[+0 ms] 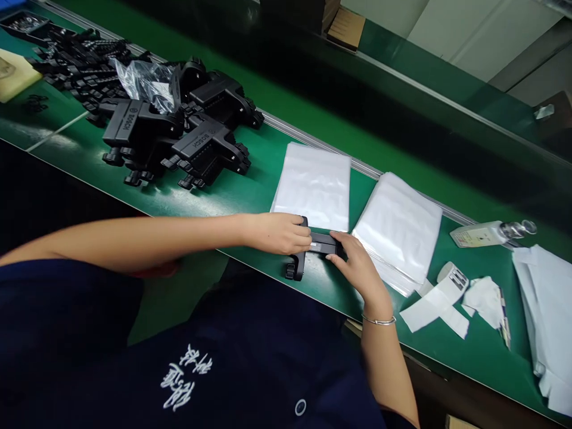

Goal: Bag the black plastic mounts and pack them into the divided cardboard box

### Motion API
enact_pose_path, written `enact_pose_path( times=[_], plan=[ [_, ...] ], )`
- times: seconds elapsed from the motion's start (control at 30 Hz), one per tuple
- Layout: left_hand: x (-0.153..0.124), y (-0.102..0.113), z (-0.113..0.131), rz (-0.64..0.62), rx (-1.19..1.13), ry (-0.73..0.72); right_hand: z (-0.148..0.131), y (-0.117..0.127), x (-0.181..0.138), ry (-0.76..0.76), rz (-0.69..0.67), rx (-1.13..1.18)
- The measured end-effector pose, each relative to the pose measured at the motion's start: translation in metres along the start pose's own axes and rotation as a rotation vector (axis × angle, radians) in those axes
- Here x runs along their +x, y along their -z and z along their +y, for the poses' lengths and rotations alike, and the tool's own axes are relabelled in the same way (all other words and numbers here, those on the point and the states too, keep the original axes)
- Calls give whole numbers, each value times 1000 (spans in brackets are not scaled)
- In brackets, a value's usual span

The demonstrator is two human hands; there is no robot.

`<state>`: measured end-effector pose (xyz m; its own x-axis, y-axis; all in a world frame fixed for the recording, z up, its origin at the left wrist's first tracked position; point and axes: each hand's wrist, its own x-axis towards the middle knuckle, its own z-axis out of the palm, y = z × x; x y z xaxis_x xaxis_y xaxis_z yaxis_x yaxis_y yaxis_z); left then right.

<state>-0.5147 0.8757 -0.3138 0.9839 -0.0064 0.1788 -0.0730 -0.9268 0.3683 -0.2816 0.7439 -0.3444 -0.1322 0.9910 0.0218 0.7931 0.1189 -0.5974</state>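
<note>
A black plastic part lies on the green table near its front edge. My left hand is closed over the part's left end, fingers curled on top. My right hand grips its right end, thumb and fingers pinched on it; a thin bracelet shows at the wrist. A small pale label seems to sit on the part between the two hands. Just behind the part lies a stack of clear plastic bags.
A second bag stack lies to the right. A pile of black parts and crumpled plastic wrap fills the left. Label roll, paper scraps, a small bottle and white sheets sit far right.
</note>
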Motion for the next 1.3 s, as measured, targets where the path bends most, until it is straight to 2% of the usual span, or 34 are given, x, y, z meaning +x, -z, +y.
enact_pose_path(
  times=[0.1, 0.23, 0.3, 0.43, 0.57, 0.67, 0.87, 1.0, 1.07, 1.17, 1.23, 1.3],
  plan=[
    [18, 18, -5, -139, -168, -20, -2, 1, 0, -13, -8, 2],
    [49, 30, -3, -399, -169, -102, -3, 1, 0, -12, 1, 3],
    [56, 31, -2, -465, -177, -81, -2, 1, -1, -7, 7, 1],
    [41, 30, -9, -371, -281, -1, 1, 1, -2, 5, 20, -8],
    [16, 29, -18, -226, -286, -5, 2, 0, -2, 14, 26, -1],
    [16, 24, -19, -151, -311, 26, 1, 0, -3, 10, 32, 9],
    [40, 16, -6, -282, -278, -45, 0, 0, -3, 1, 36, -9],
    [22, 29, -10, -314, -111, -38, 0, -5, -3, 27, 37, -32],
    [4, 37, -22, -270, -9, 31, -2, -9, -7, 65, 52, -18],
    [-14, 32, -43, -60, 179, 261, -8, -11, -20, 158, 130, -14],
    [-14, 11, -52, 81, 220, 434, -15, -8, -31, 203, 257, -55],
    [-6, -19, -55, 130, 148, 517, -21, 0, -41, 221, 422, -111]
  ],
)
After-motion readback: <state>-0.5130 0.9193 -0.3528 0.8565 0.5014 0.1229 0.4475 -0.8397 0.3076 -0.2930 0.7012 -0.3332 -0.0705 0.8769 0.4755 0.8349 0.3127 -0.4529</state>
